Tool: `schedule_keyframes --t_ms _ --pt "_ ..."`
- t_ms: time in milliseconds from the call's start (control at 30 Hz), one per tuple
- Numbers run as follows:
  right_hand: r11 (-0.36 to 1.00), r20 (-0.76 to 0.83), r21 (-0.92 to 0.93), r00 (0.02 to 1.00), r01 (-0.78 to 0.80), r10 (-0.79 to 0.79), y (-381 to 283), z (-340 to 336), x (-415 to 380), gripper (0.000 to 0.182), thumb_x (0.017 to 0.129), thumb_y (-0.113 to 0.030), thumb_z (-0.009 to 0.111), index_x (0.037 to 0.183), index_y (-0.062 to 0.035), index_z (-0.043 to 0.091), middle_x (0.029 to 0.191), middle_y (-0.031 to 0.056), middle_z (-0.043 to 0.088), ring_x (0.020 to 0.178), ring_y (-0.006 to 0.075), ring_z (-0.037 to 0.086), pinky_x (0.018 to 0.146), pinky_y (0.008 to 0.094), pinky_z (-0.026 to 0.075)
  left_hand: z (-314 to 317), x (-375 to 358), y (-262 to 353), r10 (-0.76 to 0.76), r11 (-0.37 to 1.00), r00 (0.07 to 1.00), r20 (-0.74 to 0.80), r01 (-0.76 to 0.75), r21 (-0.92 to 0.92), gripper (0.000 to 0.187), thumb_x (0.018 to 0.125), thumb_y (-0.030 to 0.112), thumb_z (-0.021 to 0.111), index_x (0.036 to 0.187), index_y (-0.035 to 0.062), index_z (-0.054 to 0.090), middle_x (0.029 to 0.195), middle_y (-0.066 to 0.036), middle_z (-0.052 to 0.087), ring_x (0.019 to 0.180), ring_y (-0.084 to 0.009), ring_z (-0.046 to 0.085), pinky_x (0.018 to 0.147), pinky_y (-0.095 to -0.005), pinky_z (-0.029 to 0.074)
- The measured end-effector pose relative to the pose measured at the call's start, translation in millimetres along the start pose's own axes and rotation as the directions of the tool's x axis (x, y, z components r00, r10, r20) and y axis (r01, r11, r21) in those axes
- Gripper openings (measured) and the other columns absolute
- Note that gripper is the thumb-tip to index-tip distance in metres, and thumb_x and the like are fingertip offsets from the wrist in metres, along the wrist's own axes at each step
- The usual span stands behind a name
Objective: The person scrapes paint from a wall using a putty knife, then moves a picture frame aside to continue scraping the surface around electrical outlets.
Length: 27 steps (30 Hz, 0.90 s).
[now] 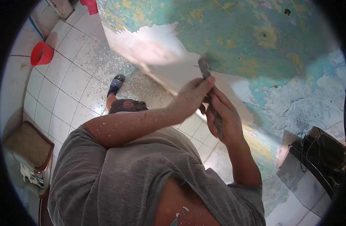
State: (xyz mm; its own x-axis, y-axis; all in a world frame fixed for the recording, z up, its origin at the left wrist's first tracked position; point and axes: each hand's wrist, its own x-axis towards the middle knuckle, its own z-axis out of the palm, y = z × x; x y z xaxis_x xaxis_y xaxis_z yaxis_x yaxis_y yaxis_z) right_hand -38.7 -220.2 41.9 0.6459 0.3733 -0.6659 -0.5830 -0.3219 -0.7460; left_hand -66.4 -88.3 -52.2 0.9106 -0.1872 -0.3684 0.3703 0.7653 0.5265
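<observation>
Both my hands are closed round a long, dusty grey scraper [205,68], seen almost edge-on. My left hand [190,96] grips its upper part, thumb pressed along the tool. Lower down, my right hand [226,113] wraps the handle, whose end shows by the palm. The scraper's tip is at the wall [222,45], overlapping the border between mottled green-yellow old paint and a bare pale patch [154,49]. Paint flecks speckle my left forearm and shirt.
Paint chips [92,52] litter the white tiled floor [73,81] along the wall's foot. A red bucket [42,54] stands at far left, above a brown cushioned chair [29,147]. Dark furniture with a cable [323,150] sits at right. My shod foot [115,84] rests among the debris.
</observation>
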Motion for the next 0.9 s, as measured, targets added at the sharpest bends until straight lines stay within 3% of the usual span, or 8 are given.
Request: schedule_keyframes --t_ms 100,200,300,333,533,633,733,900 --pt "0.997 -0.021 -0.056 0.998 0.054 -0.055 0.0 1.8 -13.5 0.054 0.108 -0.027 0.047 0.154 -0.0007 0.037 0.074 0.0066 0.059 0.040 0.0076 0.042 0.035 0.0215 0.034 7.0 -5.2 -0.4 -0.019 1.000 0.999 0.034 0.019 -0.006 0.061 0.103 0.055 0.051 0.124 -0.0034 0.053 0.100 -0.009 0.063 0.080 -0.0158 0.065 0.059 -0.0269 0.051" --pt "0.996 -0.054 -0.041 0.995 0.079 -0.081 7.8 10.8 15.2 0.052 0.108 -0.025 0.047 0.153 -0.0003 0.037 0.097 0.0141 0.062 0.044 0.0068 0.046 0.036 0.0203 0.037 -17.7 16.8 2.2 0.027 0.998 0.996 0.086 -0.032 0.055 0.060 0.103 0.054 0.052 0.123 -0.0030 0.054 0.097 -0.009 0.063 0.078 -0.0154 0.065 0.059 -0.0276 0.052" --pt "0.997 -0.004 -0.053 0.998 0.061 -0.061 14.7 -0.7 17.3 0.052 0.108 -0.026 0.047 0.152 -0.0001 0.038 0.097 0.0142 0.062 0.044 0.0073 0.046 0.036 0.0202 0.038 -17.8 12.7 -2.7 0.043 0.996 0.997 0.060 -0.048 0.072 0.060 0.104 0.054 0.051 0.123 -0.0030 0.054 0.098 -0.009 0.062 0.079 -0.0149 0.064 0.059 -0.0279 0.052" --pt "1.000 -0.030 0.001 0.999 0.028 -0.028 6.5 0.7 11.5 0.052 0.108 -0.027 0.047 0.152 0.0002 0.039 0.084 0.0110 0.061 0.042 0.0082 0.045 0.035 0.0205 0.036 -12.9 10.5 -5.0 0.041 0.996 0.997 0.068 -0.046 0.078 0.060 0.104 0.054 0.051 0.123 -0.0030 0.054 0.098 -0.009 0.062 0.079 -0.0149 0.064 0.059 -0.0279 0.052" --pt "0.998 -0.080 0.029 0.996 0.049 -0.046 11.6 -19.6 -52.4 0.051 0.108 -0.025 0.044 0.153 -0.0002 0.038 0.067 0.0075 0.055 0.038 0.0102 0.043 0.034 0.0214 0.034 27.6 -11.1 -31.1 -0.060 0.998 0.978 0.200 0.063 -0.008 0.064 0.104 0.054 0.050 0.130 -0.0049 0.049 0.108 -0.012 0.061 0.098 -0.0196 0.068 0.063 -0.0277 0.057" --pt "0.996 -0.042 0.042 0.996 0.084 -0.083 16.5 -29.2 -49.6 0.052 0.108 -0.026 0.045 0.153 -0.0008 0.038 0.070 0.0080 0.057 0.039 0.0094 0.043 0.035 0.0218 0.035 29.2 -5.5 -31.7 -0.101 0.995 0.974 0.202 0.100 0.018 0.063 0.104 0.054 0.048 0.127 -0.0045 0.051 0.108 -0.013 0.062 0.096 -0.0201 0.068 0.063 -0.0293 0.058" --pt "0.997 -0.057 -0.049 0.997 0.052 -0.055 11.2 -21.5 8.4 0.053 0.107 -0.027 0.047 0.152 0.0000 0.039 0.078 0.0096 0.060 0.040 0.0086 0.044 0.035 0.0219 0.034 1.1 37.2 -41.5 0.060 0.998 0.995 0.076 -0.061 0.005 0.063 0.104 0.058 0.047 0.118 -0.0022 0.056 0.101 -0.011 0.063 0.089 -0.0200 0.067 0.065 -0.0328 0.057" --pt "0.998 -0.029 -0.051 0.999 -0.021 0.019 18.2 -1.8 9.5 0.054 0.107 -0.027 0.047 0.151 0.0041 0.038 0.090 0.0118 0.063 0.041 0.0091 0.044 0.038 0.0214 0.034 -12.7 11.0 -26.4 -0.007 0.998 1.000 0.006 0.006 0.066 0.063 0.105 0.056 0.046 0.123 -0.0034 0.055 0.103 -0.010 0.061 0.090 -0.0191 0.067 0.065 -0.0296 0.055"
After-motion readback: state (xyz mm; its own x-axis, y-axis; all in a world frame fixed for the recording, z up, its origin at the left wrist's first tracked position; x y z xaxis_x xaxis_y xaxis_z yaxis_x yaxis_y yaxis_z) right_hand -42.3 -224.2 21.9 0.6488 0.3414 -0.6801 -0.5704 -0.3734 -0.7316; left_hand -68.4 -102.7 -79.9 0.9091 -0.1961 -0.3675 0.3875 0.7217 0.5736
